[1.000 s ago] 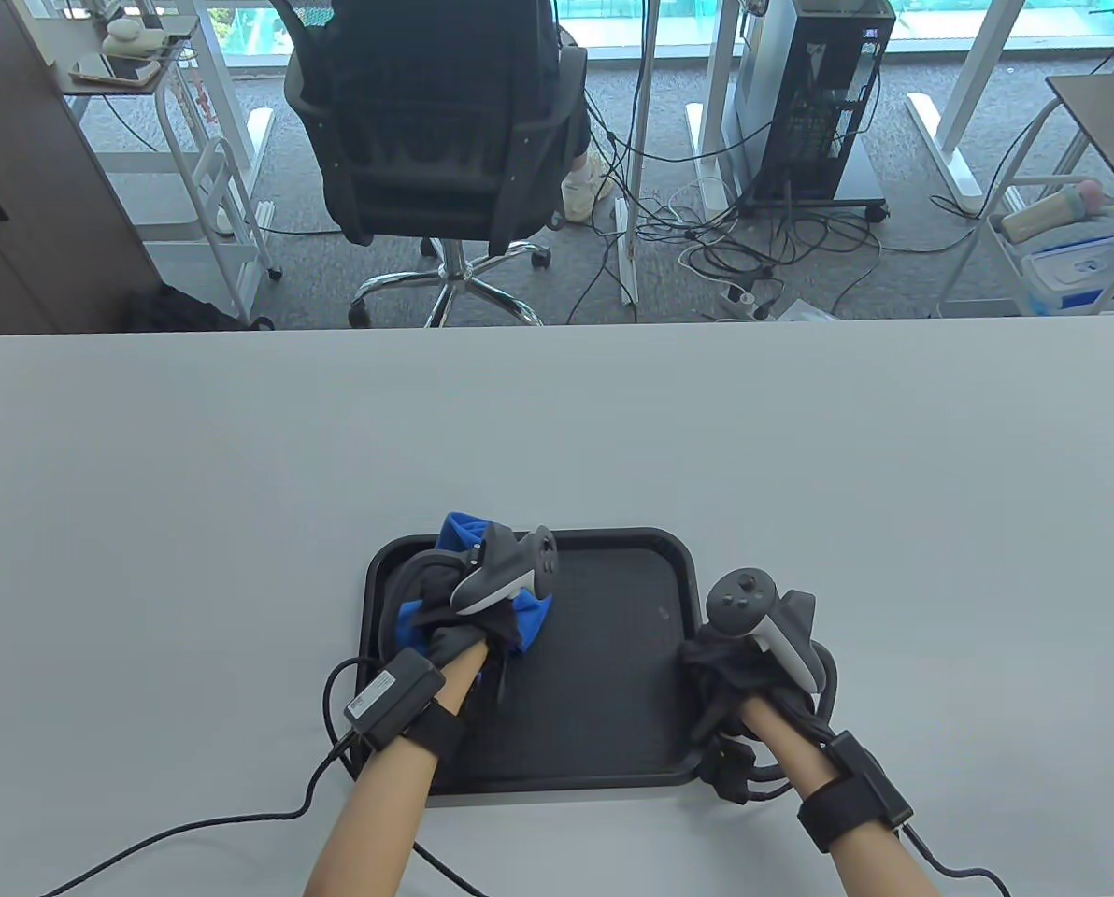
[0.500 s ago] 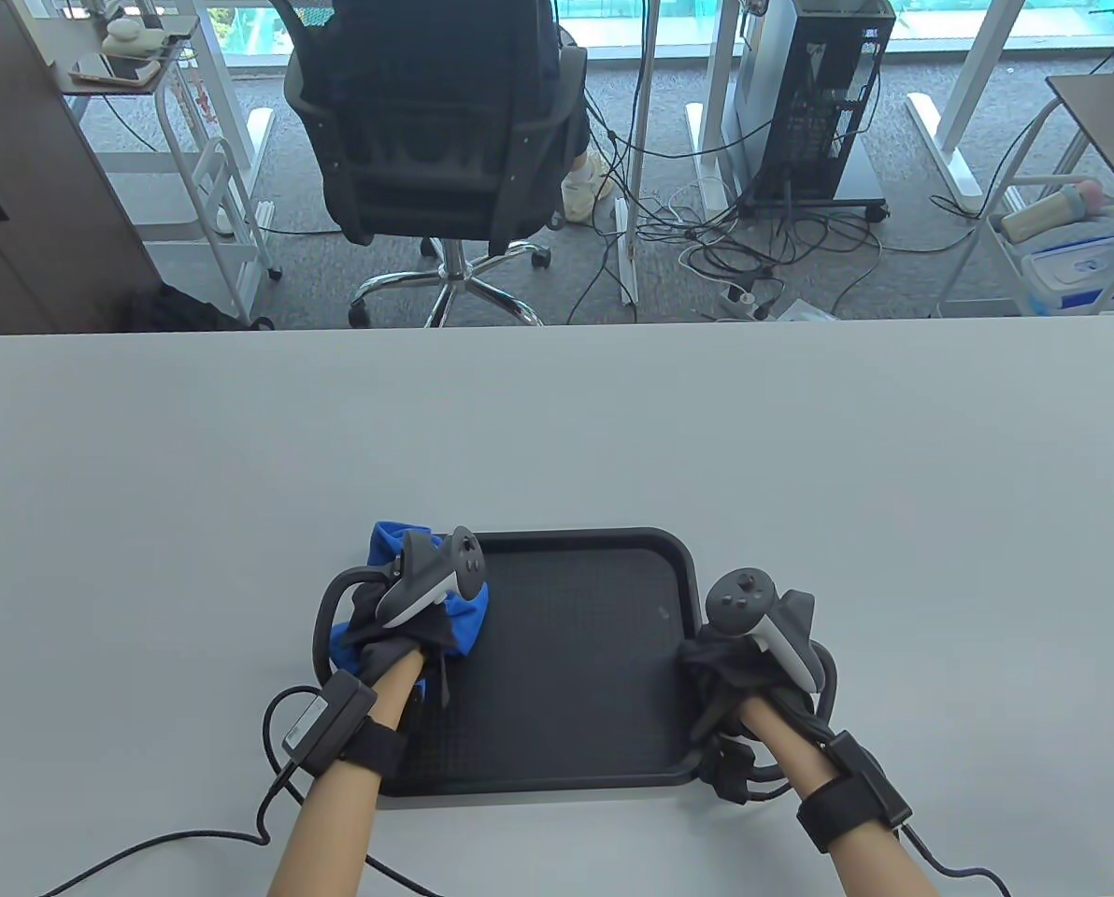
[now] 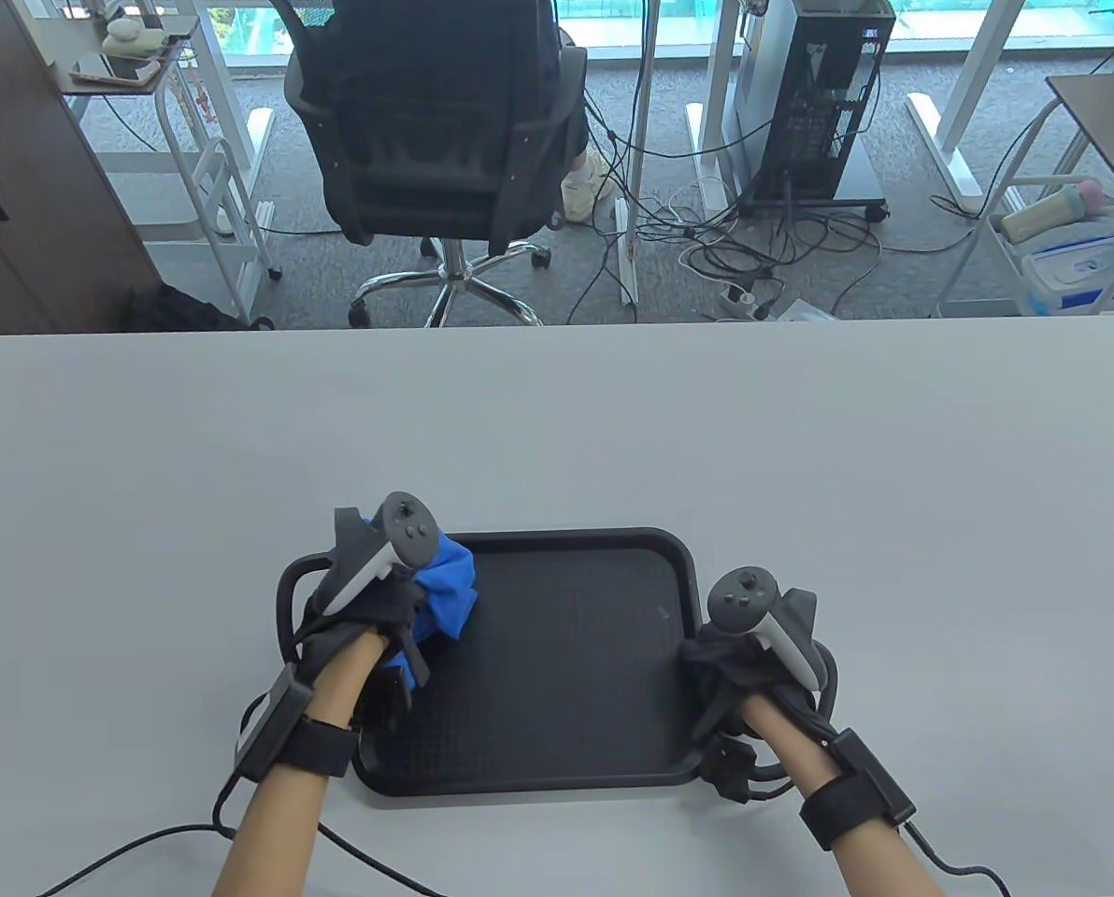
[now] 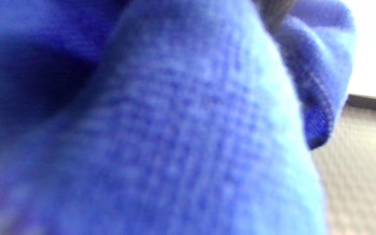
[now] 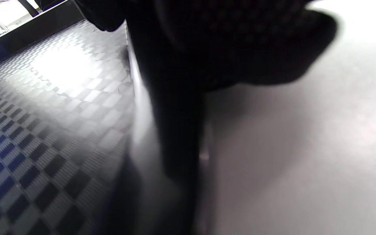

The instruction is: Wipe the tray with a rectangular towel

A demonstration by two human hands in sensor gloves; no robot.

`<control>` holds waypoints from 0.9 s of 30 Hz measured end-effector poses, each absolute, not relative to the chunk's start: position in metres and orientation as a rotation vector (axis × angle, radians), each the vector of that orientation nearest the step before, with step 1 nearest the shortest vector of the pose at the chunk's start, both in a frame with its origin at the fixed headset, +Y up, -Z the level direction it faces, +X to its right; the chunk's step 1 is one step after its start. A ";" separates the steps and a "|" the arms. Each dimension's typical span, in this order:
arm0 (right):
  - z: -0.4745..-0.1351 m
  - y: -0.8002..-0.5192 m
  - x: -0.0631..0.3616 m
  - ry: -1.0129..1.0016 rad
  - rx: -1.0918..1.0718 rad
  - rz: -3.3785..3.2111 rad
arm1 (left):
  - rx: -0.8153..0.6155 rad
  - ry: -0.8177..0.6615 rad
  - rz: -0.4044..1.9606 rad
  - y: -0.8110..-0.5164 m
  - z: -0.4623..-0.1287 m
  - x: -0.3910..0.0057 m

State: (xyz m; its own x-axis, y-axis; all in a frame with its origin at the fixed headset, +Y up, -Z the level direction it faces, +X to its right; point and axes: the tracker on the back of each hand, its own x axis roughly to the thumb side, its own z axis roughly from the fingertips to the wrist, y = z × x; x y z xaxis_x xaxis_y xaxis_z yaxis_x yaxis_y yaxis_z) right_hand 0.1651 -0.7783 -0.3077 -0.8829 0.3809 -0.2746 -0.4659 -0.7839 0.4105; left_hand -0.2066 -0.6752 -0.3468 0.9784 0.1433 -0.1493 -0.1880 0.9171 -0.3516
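Observation:
A black textured tray (image 3: pixel 566 673) lies on the white table near the front edge. My left hand (image 3: pixel 370 607) grips a bunched blue towel (image 3: pixel 447 590) at the tray's far left corner, over its left rim. The towel fills the left wrist view (image 4: pixel 181 137), with a strip of tray floor (image 4: pixel 361 169) at the right. My right hand (image 3: pixel 744 668) holds the tray's right rim. In the right wrist view a dark gloved finger (image 5: pixel 181 98) presses down on that rim beside the checkered tray floor (image 5: pixel 54 114).
The white table (image 3: pixel 800 448) stretches wide behind and beside the tray. Glove cables (image 3: pixel 146 841) trail off the front edge. An office chair (image 3: pixel 435 140) and a computer tower (image 3: pixel 819 93) stand on the floor beyond the table.
My left hand has dragged the towel leftward across the tray's far part, from left of centre to the far left corner and rim. The right hand and tray have stayed put.

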 end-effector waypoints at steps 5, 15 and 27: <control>-0.308 -0.778 0.165 0.661 -0.244 2.594 | -0.195 0.200 0.209 -0.628 -0.347 -0.242; -0.308 -0.779 0.166 0.658 -0.242 2.593 | 0.006 0.472 0.147 -0.685 -0.329 -0.300; -0.308 -0.779 0.165 0.654 -0.247 2.602 | -0.503 0.496 -0.012 -0.750 -0.298 -0.302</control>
